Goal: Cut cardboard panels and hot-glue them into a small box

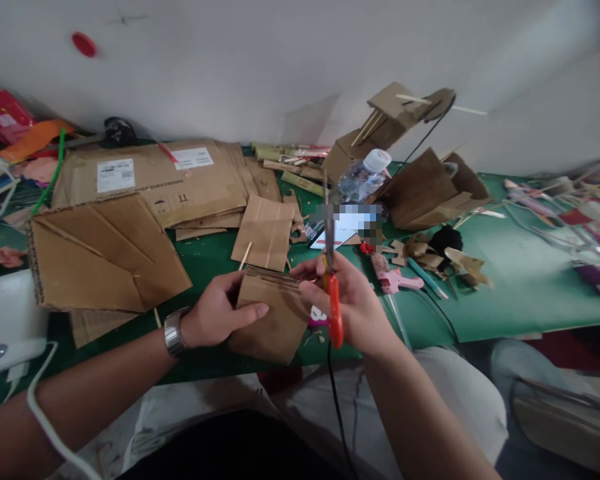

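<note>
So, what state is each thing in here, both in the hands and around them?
Left hand: gripping the cardboard piece
Right hand: gripping the scissors
Scissors: held, blades pointing away; whether fully shut, unclear
Watch: worn on left wrist
Bottle: capped
Screen: lit, partly blurred
Glue gun: lying down; heat unknown
White device: cable plugged in
</note>
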A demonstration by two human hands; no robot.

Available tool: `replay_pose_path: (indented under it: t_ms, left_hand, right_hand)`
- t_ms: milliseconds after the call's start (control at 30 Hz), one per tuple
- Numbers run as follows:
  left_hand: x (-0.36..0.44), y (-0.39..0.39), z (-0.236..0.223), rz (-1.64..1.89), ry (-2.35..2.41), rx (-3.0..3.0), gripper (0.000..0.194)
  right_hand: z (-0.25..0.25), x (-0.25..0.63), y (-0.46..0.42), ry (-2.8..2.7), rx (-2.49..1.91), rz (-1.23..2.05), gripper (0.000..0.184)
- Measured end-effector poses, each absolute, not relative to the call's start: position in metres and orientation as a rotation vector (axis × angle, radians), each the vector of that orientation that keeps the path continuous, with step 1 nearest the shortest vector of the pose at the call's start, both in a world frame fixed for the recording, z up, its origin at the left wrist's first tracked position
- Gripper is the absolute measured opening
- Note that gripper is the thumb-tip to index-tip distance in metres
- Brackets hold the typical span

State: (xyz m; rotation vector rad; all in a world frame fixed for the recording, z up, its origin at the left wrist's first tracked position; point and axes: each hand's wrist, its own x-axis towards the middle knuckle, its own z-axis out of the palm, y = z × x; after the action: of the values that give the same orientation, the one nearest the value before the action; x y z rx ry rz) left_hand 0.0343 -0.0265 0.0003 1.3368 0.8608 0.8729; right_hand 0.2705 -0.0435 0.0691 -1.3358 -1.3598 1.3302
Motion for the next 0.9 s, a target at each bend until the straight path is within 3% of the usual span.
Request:
replay_pose_path:
  t_ms: [367,567,900]
  left_hand:
    - [0.034,-0.032,-0.002,1.071,0.779,1.395,0.036]
    - [0.037,-0.039,-0.004,1.057,0.679,1.382,0.034]
    - [0.034,-0.041,-0.012,1.228,0.755,1.759,0.054]
  right_hand:
    - [0.057,0.265,-0.064,-1.346,-1.097,1.200,0.047]
    - [0.049,0.256,-0.067,-1.444,-1.128,1.062,0.031]
    - [0.045,0.246,-0.066,-1.361,-1.073,1.086,0.028]
